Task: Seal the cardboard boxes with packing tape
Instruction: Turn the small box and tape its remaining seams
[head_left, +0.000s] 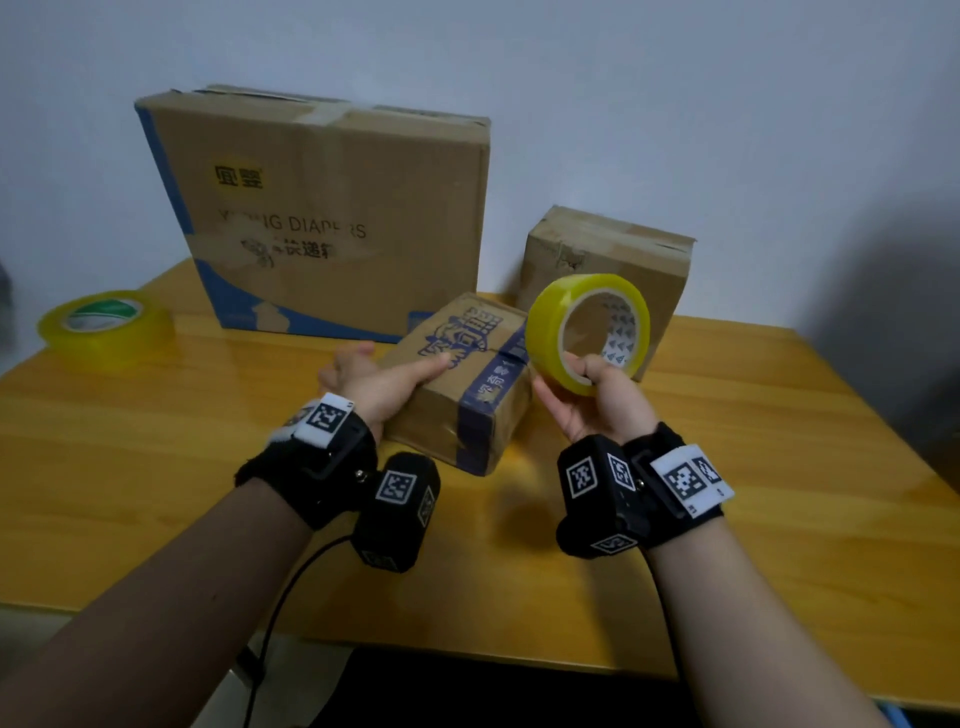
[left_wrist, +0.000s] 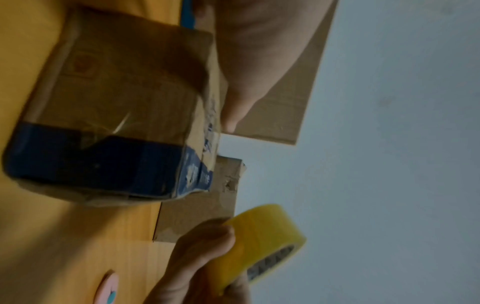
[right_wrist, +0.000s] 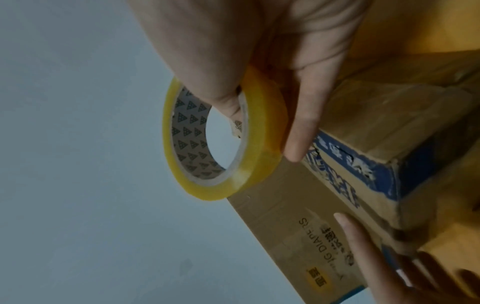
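Observation:
A small cardboard box (head_left: 457, 384) banded with blue tape lies in the middle of the table; the left wrist view shows its side (left_wrist: 116, 115). My left hand (head_left: 395, 369) grips its left end, thumb lying across the top. My right hand (head_left: 566, 376) holds a yellow tape roll (head_left: 587, 332) upright in the air just right of the box, thumb inside the core and fingers on the outside. In the right wrist view the tape roll (right_wrist: 259, 139) hangs above the box's blue-printed top (right_wrist: 363, 168). No loose tape end shows.
A large diaper box (head_left: 322, 218) stands at the back against the wall. A medium box (head_left: 608, 260) sits behind the held roll. A second tape roll (head_left: 104, 327) lies flat at the far left of the wooden table (head_left: 779, 467).

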